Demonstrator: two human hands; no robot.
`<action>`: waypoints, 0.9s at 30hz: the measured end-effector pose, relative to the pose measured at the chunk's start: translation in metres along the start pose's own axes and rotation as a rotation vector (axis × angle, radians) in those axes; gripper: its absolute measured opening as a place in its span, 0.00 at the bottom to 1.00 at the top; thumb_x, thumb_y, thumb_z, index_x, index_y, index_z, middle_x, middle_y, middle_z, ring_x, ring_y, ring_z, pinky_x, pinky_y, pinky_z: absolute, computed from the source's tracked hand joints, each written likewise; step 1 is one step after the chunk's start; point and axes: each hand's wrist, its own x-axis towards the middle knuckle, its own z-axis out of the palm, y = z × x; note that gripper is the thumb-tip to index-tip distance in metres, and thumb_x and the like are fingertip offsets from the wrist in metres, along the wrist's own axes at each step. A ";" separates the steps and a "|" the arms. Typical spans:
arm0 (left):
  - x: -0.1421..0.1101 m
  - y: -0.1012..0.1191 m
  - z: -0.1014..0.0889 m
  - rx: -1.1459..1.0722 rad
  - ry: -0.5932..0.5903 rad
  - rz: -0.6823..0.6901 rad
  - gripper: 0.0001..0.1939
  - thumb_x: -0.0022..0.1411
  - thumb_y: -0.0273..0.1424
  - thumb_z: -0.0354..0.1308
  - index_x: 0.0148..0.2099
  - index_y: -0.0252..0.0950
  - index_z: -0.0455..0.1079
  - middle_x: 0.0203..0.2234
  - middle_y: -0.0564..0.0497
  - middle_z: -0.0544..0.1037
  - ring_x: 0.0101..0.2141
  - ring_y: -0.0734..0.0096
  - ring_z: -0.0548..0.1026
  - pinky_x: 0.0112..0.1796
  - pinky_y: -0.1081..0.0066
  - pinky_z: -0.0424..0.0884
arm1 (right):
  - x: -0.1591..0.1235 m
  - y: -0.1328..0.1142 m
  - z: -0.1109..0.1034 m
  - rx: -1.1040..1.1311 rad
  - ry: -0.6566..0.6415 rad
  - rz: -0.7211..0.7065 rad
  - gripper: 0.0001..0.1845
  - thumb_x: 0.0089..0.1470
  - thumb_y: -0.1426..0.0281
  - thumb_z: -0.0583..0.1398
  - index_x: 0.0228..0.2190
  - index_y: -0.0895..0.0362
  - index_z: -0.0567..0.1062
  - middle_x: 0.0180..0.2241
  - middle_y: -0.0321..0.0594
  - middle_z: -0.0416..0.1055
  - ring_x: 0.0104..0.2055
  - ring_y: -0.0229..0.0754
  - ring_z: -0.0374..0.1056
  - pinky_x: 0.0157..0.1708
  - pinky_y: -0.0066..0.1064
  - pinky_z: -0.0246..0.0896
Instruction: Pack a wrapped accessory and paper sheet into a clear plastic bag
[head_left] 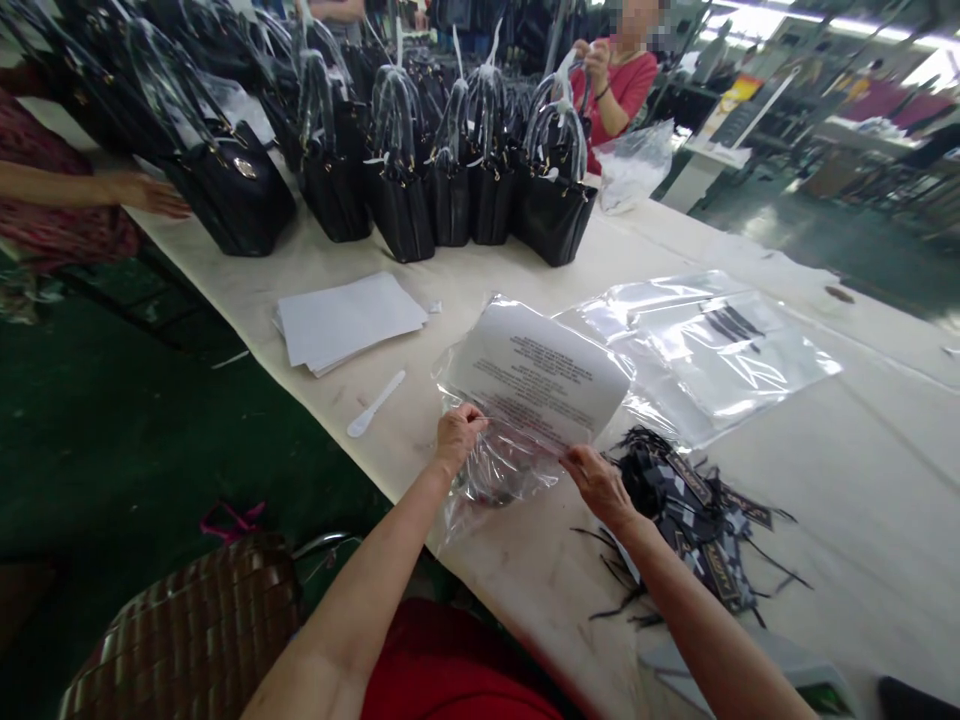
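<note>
A clear plastic bag point(502, 465) with a printed white sheet point(544, 365) inside it lies over the near side of the table. My left hand point(459, 437) pinches the bag at its left side, below the text. At the right, my right hand point(598, 482) grips the bag's other side between thumb and fingers. The lower part of the bag hangs crumpled between my forearms. Just beyond my right hand is a heap of black hang tags with cords point(694, 515). Left of the bag lies a white plastic stick point(376, 404).
A stack of white sheets point(349, 322) and flat clear bags point(720, 350) lie on the table point(847, 470). Several black handbags point(405, 205) line the back. A person's hand point(146, 193) is at the left; a person in red point(626, 85) stands behind. A woven chair point(195, 630) is below left.
</note>
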 end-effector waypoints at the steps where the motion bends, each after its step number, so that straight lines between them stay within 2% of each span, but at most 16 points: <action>1: 0.002 -0.002 0.001 0.037 0.003 -0.002 0.07 0.49 0.26 0.62 0.24 0.33 0.67 0.18 0.58 0.67 0.23 0.76 0.62 0.31 0.72 0.60 | 0.000 0.001 0.001 -0.013 0.012 -0.006 0.10 0.59 0.63 0.52 0.30 0.54 0.69 0.31 0.41 0.71 0.32 0.42 0.68 0.33 0.28 0.59; 4: 0.007 -0.006 0.001 0.113 -0.011 -0.012 0.08 0.51 0.26 0.63 0.24 0.33 0.66 0.18 0.58 0.65 0.22 0.76 0.62 0.31 0.72 0.60 | -0.001 -0.003 0.004 -0.052 0.074 -0.005 0.13 0.60 0.63 0.52 0.29 0.55 0.71 0.30 0.43 0.70 0.34 0.44 0.67 0.37 0.31 0.58; 7: 0.012 -0.005 -0.003 0.136 -0.064 -0.015 0.08 0.52 0.28 0.62 0.25 0.32 0.66 0.18 0.58 0.66 0.23 0.76 0.63 0.30 0.73 0.61 | -0.012 -0.010 0.000 -0.072 0.182 0.023 0.12 0.60 0.64 0.52 0.35 0.57 0.73 0.37 0.47 0.71 0.42 0.47 0.66 0.45 0.36 0.56; 9: 0.014 -0.003 -0.007 0.132 -0.112 -0.022 0.07 0.52 0.30 0.60 0.26 0.33 0.67 0.19 0.57 0.68 0.22 0.76 0.64 0.29 0.73 0.61 | -0.029 -0.011 -0.009 -0.096 0.310 0.045 0.13 0.60 0.65 0.52 0.38 0.57 0.73 0.41 0.47 0.70 0.44 0.47 0.65 0.47 0.37 0.54; 11: 0.016 0.001 -0.011 0.127 -0.161 -0.039 0.08 0.50 0.33 0.58 0.26 0.33 0.68 0.18 0.56 0.69 0.21 0.76 0.64 0.26 0.74 0.61 | -0.058 -0.006 -0.023 -0.135 0.462 0.108 0.12 0.60 0.64 0.52 0.37 0.56 0.73 0.40 0.45 0.71 0.44 0.46 0.65 0.47 0.38 0.54; 13: 0.017 0.005 -0.014 0.130 -0.197 -0.053 0.12 0.46 0.38 0.56 0.26 0.34 0.69 0.18 0.55 0.69 0.20 0.75 0.63 0.24 0.73 0.59 | -0.096 0.004 -0.037 -0.165 0.591 0.265 0.12 0.58 0.62 0.53 0.36 0.56 0.73 0.39 0.44 0.71 0.43 0.46 0.65 0.48 0.39 0.54; 17: 0.021 0.010 -0.018 0.155 -0.210 -0.053 0.19 0.39 0.45 0.56 0.27 0.34 0.70 0.16 0.55 0.68 0.20 0.73 0.63 0.24 0.72 0.58 | -0.177 0.021 -0.053 -0.095 0.751 0.838 0.19 0.50 0.57 0.54 0.35 0.59 0.72 0.39 0.51 0.70 0.46 0.52 0.62 0.49 0.44 0.54; 19: 0.024 0.011 -0.018 0.173 -0.196 -0.056 0.21 0.36 0.47 0.57 0.27 0.34 0.70 0.17 0.55 0.69 0.21 0.71 0.64 0.25 0.71 0.59 | -0.204 0.023 -0.056 -0.065 0.807 1.046 0.20 0.48 0.56 0.53 0.33 0.60 0.71 0.36 0.53 0.69 0.43 0.53 0.63 0.47 0.45 0.56; 21: 0.027 0.012 -0.018 0.185 -0.197 -0.065 0.22 0.34 0.47 0.57 0.27 0.34 0.71 0.17 0.54 0.69 0.22 0.70 0.65 0.25 0.71 0.60 | -0.217 0.023 -0.058 -0.079 0.868 1.148 0.20 0.47 0.56 0.53 0.33 0.60 0.71 0.35 0.52 0.69 0.42 0.53 0.62 0.47 0.45 0.57; 25: 0.032 0.012 -0.019 0.177 -0.233 -0.086 0.23 0.31 0.48 0.59 0.28 0.35 0.71 0.15 0.55 0.68 0.20 0.69 0.65 0.24 0.70 0.61 | -0.228 0.017 -0.065 -0.093 1.023 1.332 0.22 0.45 0.60 0.54 0.38 0.63 0.70 0.43 0.57 0.67 0.52 0.56 0.56 0.53 0.45 0.49; 27: 0.035 0.010 -0.019 0.169 -0.247 -0.094 0.24 0.31 0.48 0.59 0.28 0.35 0.71 0.14 0.55 0.69 0.20 0.69 0.65 0.24 0.70 0.62 | -0.234 0.013 -0.066 -0.033 1.050 1.426 0.18 0.44 0.62 0.56 0.35 0.61 0.71 0.42 0.56 0.68 0.53 0.57 0.56 0.53 0.46 0.48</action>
